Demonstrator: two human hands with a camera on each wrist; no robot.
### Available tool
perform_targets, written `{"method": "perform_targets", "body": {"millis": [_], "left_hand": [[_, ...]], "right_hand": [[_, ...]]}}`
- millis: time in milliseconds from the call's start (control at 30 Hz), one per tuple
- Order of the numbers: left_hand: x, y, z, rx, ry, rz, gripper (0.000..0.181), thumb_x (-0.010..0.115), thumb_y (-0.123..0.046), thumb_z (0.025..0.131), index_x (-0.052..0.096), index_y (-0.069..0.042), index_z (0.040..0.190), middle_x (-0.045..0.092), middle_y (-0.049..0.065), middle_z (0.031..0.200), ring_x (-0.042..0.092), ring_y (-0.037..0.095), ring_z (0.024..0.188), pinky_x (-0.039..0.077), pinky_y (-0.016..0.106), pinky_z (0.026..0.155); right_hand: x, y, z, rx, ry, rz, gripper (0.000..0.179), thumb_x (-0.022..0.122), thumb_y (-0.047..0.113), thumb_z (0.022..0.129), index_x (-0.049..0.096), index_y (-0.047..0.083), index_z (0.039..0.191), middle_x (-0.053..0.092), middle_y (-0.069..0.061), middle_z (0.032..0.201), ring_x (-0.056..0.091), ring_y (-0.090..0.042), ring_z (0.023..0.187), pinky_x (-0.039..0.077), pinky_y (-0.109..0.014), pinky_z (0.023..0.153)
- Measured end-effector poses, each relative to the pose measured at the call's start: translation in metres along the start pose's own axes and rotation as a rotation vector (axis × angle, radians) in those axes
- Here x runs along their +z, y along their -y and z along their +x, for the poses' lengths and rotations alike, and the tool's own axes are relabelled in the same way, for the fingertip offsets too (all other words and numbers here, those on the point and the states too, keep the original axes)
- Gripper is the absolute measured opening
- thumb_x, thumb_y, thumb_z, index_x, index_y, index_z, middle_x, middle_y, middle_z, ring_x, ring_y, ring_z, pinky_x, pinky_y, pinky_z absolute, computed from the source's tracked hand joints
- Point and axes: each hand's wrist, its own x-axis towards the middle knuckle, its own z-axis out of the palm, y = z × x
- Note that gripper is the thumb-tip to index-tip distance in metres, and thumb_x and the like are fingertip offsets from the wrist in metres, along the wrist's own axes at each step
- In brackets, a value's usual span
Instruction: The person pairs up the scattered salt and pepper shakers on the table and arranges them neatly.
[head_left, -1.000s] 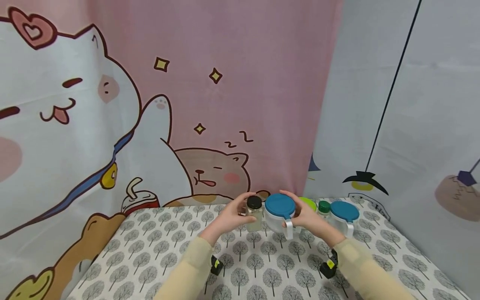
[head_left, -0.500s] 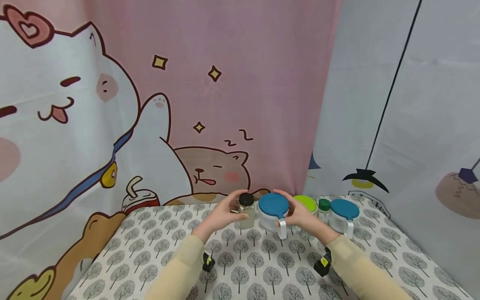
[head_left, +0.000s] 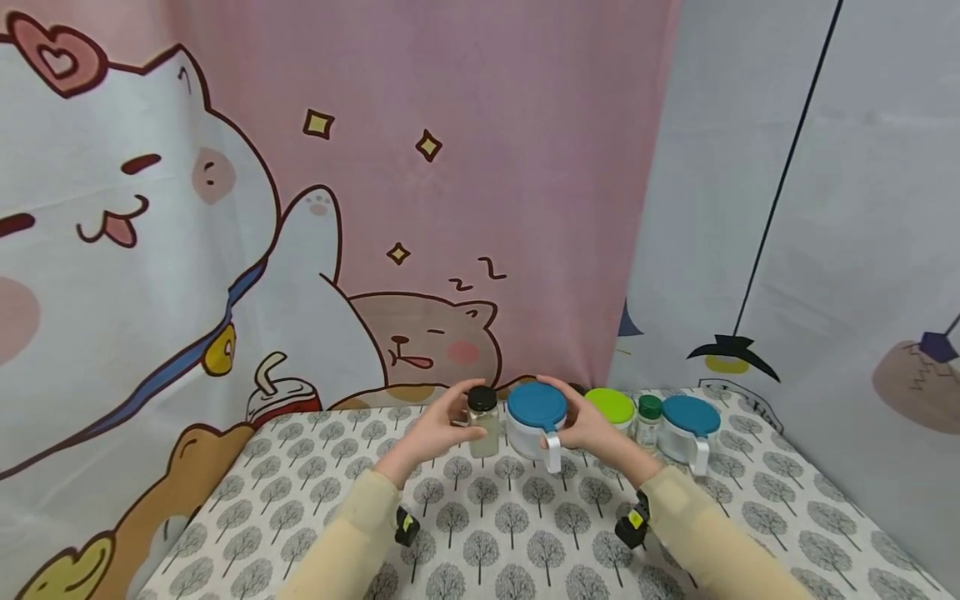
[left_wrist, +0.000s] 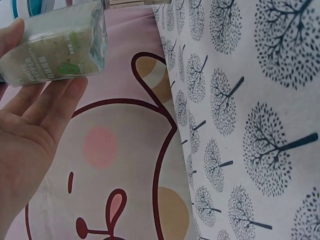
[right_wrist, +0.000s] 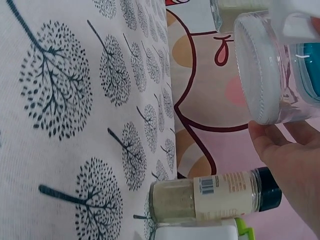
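- Fingers [head_left: 453, 400] of left hand [head_left: 433, 429], head view: curled round one clear jar [head_left: 484, 435], black lid, pale contents, upright, held above counter [head_left: 315, 517].
- Fingers of right hand [head_left: 588, 423], same view: curled round the side of one blue-lidded container [head_left: 536, 421], likewise raised; white handle [head_left: 553, 452] turned toward the wearer.
- Between clear jar and blue-lidded container: narrow gap.
- Farther right, in a row on the counter: lime-lidded container [head_left: 610, 408], green-capped jar [head_left: 648, 422], second blue-topped container [head_left: 688, 433] with handle.
- Counter covering: white cloth, grey tree print. Behind: pink cartoon curtain [head_left: 540, 167].
- Sleeves [head_left: 341, 533], cream; black device [head_left: 407, 527] at left wrist, another at right.
- Left wrist view: clear jar pinched between thumb and fingers, "PEPPER" lettering on side, base apart from cloth.
- Right wrist view: blue-lidded container with fingertips against its side, base apart from cloth. Dark-capped jar [right_wrist: 220, 196], barcode label, standing on counter just beside lime-lidded container.
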Motion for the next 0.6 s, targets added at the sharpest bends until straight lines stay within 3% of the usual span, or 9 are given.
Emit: {"method": "perform_targets", "body": {"millis": [333, 600], "left_hand": [[-0.010, -0.001, -0.005, -0.017, -0.025, 0.020, 0.075, 0.077, -0.016, 0.085, 0.038, -0.035, 0.146, 0.060, 0.003, 0.115, 0.061, 0.020, 0.097, 0.051, 0.036, 0.079], [-0.014, -0.001, -0.014, -0.026, -0.038, 0.001, 0.078, 0.074, -0.010, 0.086, 0.034, -0.027, 0.150, 0.062, 0.006, 0.115, 0.060, 0.024, 0.097, 0.050, 0.039, 0.076]], "right_hand": [[0.009, 0.004, 0.006, -0.032, 0.000, -0.014, 0.098, 0.086, 0.015, 0.074, 0.030, 0.026, 0.153, 0.045, -0.021, 0.140, 0.057, -0.032, 0.107, 0.051, -0.041, 0.080], [0.015, 0.000, 0.012, -0.041, 0.028, 0.001, 0.096, 0.084, 0.013, 0.076, 0.028, 0.023, 0.153, 0.041, -0.017, 0.144, 0.052, -0.033, 0.116, 0.050, -0.041, 0.083]]}}
